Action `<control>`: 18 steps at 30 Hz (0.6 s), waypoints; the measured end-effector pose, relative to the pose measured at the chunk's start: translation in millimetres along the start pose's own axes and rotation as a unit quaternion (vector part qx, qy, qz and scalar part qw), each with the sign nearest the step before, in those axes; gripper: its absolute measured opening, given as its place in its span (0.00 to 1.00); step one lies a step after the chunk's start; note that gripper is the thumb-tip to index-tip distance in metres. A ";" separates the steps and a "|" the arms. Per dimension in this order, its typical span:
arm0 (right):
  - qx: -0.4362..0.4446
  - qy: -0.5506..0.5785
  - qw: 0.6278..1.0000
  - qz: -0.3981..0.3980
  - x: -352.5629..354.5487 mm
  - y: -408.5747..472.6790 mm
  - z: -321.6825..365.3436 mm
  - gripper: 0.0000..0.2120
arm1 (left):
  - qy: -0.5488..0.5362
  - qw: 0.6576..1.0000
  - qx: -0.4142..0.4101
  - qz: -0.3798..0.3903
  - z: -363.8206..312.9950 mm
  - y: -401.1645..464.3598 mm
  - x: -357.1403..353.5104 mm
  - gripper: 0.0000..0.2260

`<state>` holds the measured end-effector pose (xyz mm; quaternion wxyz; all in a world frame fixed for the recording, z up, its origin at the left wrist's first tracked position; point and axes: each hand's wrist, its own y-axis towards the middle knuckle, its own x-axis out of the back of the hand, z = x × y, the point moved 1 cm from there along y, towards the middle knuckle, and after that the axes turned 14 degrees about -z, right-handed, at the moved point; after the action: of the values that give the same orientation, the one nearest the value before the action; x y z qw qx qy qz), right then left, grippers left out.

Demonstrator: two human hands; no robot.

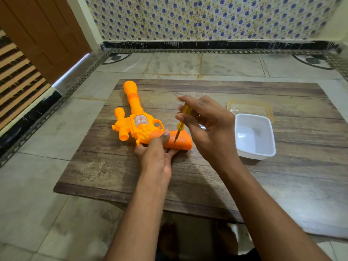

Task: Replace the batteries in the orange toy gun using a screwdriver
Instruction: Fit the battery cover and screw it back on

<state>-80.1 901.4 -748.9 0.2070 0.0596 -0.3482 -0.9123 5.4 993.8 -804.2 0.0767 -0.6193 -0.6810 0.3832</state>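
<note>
1. Hands first: left hand (157, 155), centre of frame, clamps the toy gun's grip, thumb pressed on top, fingers wrapped underneath. Right hand (209, 127), just right of centre, pinches the screwdriver handle between thumb and fingertips.
2. Wooden board (207, 170) fills the middle of the frame, resting over a tiled floor (37, 194); everything else lies on it.
3. Orange toy gun (139, 121) lies flat on the board, left of centre, barrel pointing to the upper left of the frame, darker orange grip toward the centre under the left thumb.
4. White plastic tub (254, 136), right of centre on the board, well apart from the gun, just beside the right hand. Looks bare inside, but glare makes that hard to tell.
5. Clear lid with yellowish rim (248, 108) lies just behind the tub, touching or slightly under its far edge; cannot tell which.
6. Screwdriver (181, 123), yellow translucent handle, tilted a little, metal tip down on the gun's grip at a small dark spot; too small to tell whether it is a screw.
</note>
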 end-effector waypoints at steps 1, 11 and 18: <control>0.007 -0.013 1.000 -0.005 -0.6 -0.3 0.0 0.16 | -0.002 1.000 0.003 0.000 -0.1 -0.2 0.0 0.30; -0.009 0.027 0.999 0.023 0.7 -1.1 -0.1 0.14 | -0.005 1.000 0.002 0.000 -0.4 0.3 0.0 0.28; 0.031 -0.034 0.999 -0.003 0.3 -2.7 0.2 0.13 | -0.010 1.000 0.008 0.010 -2.0 -2.1 0.1 0.27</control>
<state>-81.3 903.2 -750.5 0.1908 0.0362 -0.3833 -0.9030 4.9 994.9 -801.5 0.0711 -0.6212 -0.6725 0.3960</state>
